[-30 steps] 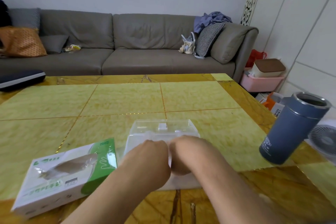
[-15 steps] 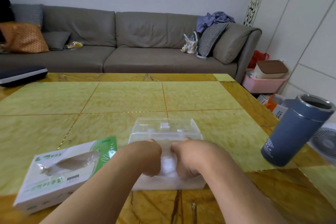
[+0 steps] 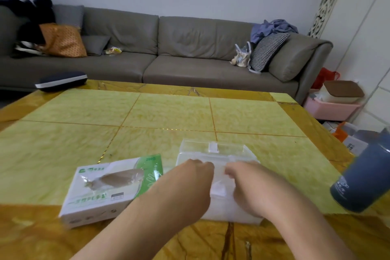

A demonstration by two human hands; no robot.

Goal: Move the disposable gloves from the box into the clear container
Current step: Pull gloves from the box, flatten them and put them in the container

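A: Gloves? Where?
B: Thin translucent gloves (image 3: 114, 179) poke out of the slot on top of the box (image 3: 109, 188), white and green, lying flat on the surface (image 3: 84, 133), near-left. A white pile inside the clear container (image 3: 219, 175) too, likely more gloves, too blurred to be sure.
A: Container position?
B: Just right of the box, centre-near, with a small gap between them.
A: Hands?
B: Both on the container. Left hand (image 3: 190, 177) rests on its left top, fingers curled down; grip looks like it pinches the lid or the contents, cannot tell which. Right hand (image 3: 247, 183) on the right top, fingers curled in the same way. Knuckles near each other, not touching.
A: Rest?
B: Blue-grey tumbler (image 3: 363, 177) at the right edge, well apart from the container. Dark flat case (image 3: 61, 80) at the far-left corner. Grey sofa (image 3: 168, 53) behind with an orange cushion (image 3: 63, 40). Pink bin (image 3: 331, 110) on the floor to the right.
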